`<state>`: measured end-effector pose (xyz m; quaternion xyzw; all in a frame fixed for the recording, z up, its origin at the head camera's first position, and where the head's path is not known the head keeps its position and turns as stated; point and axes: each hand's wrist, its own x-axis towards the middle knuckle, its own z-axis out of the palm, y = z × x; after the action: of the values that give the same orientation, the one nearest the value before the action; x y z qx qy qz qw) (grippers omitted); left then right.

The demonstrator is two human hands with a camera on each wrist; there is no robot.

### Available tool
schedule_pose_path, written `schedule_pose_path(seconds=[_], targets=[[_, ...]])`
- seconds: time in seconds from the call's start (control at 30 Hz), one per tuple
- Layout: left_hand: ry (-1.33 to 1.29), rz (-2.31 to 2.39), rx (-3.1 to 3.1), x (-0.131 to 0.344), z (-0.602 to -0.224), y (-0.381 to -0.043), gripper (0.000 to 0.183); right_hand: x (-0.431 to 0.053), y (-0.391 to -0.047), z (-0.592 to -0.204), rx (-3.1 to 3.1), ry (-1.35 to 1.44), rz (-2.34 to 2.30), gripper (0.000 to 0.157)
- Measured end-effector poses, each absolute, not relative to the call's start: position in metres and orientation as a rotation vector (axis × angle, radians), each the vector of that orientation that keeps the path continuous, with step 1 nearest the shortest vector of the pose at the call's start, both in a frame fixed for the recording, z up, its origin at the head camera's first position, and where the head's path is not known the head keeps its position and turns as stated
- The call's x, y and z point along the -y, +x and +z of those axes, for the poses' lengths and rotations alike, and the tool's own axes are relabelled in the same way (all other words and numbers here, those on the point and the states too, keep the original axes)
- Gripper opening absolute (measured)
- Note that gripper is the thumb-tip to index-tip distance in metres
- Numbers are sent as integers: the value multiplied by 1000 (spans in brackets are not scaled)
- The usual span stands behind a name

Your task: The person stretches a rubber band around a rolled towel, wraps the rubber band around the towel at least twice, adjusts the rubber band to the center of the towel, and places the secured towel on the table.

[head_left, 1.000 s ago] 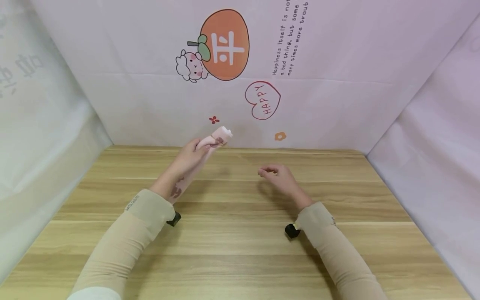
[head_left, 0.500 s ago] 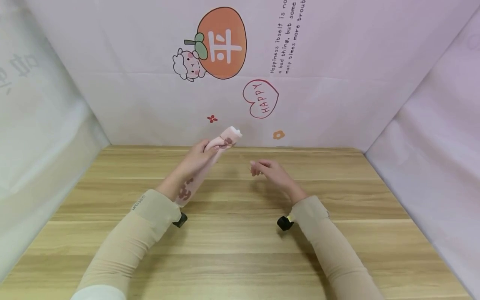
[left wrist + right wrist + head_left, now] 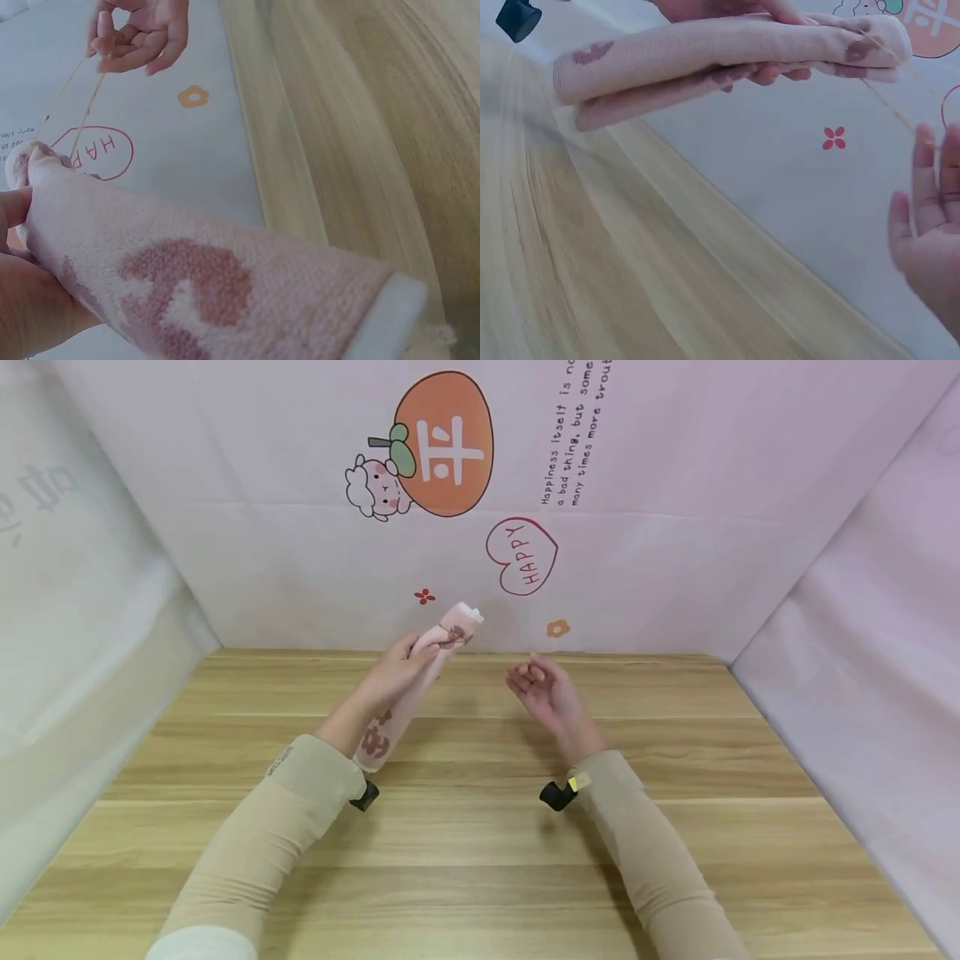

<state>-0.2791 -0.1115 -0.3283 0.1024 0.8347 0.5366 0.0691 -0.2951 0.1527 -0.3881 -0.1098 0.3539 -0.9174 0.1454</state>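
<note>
My left hand (image 3: 390, 681) grips a rolled pink towel (image 3: 397, 714) with brownish-red patches, tilted above the wooden table, its upper end pointing toward the back wall. Around that upper end runs a thin yellowish rubber band (image 3: 88, 112), stretched out in two strands to my right hand (image 3: 555, 693). The band is hooked on the right hand's fingers, as the left wrist view shows; the hand stays apart from the towel. In the right wrist view the towel roll (image 3: 705, 45) lies across the top, with left-hand fingertips showing under it.
The wooden table (image 3: 465, 835) stretches beneath both hands. Behind it rises a white cloth wall (image 3: 637, 577) with printed drawings and lettering. White cloth also hangs along both sides. A small black wrist camera (image 3: 557, 796) sits below the right cuff.
My right hand has turned so its palm shows more and has risen slightly, toward the back wall. The left hand has shifted a little rightward with the towel, still gripping it.
</note>
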Motion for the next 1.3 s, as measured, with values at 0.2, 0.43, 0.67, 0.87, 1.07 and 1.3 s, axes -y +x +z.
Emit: schedule_pose_path(seconds=[0.2, 0.43, 0.67, 0.87, 1.07, 1.3], targets=[[307, 1650, -2444, 103, -331, -278, 45, -144, -293, -389, -753, -390, -2853, 69], [312, 1701, -2422, 100, -332, -276, 47, -140, -293, -391, -798, -586, -2820, 60], [355, 1718, -2427, 98, -330, -274, 43, -140, -295, -392, -849, -562, -2672, 53], [363, 1691, -2442, 102, -329, -275, 45, -138, -297, -389, -1322, -470, -2496, 45], [431, 1662, -2485, 103, -330, -275, 42, -137, -300, -382, -1063, -169, -2532, 46], [610, 1592, -2537, 99, -333, -273, 32, -133, -299, -371, -551, 172, -2607, 44]])
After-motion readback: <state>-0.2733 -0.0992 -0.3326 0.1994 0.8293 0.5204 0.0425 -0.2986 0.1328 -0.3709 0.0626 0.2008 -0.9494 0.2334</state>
